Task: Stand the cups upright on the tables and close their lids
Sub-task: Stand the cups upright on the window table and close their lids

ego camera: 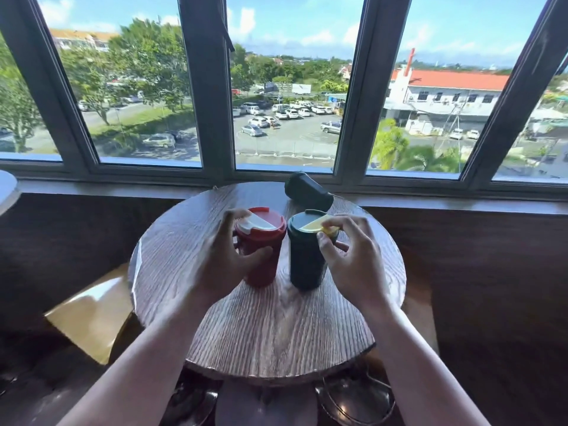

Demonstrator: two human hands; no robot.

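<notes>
A red cup (266,259) with a red lid and a white flap stands upright on the round wooden table (270,327). My left hand (229,256) wraps around its side, fingers curled near the lid. Right beside it stands a dark green cup (304,262) with a yellow flap (313,226) on its lid. My right hand (347,253) pinches that yellow flap between thumb and fingers. A third dark cup (307,190) lies on its side at the table's far edge, next to the window sill.
A window sill (445,204) and large window run behind the table. A tan stool seat (92,315) sits lower left. Metal stool bases (356,401) show under the table. Another table's edge (7,189) pokes in at far left.
</notes>
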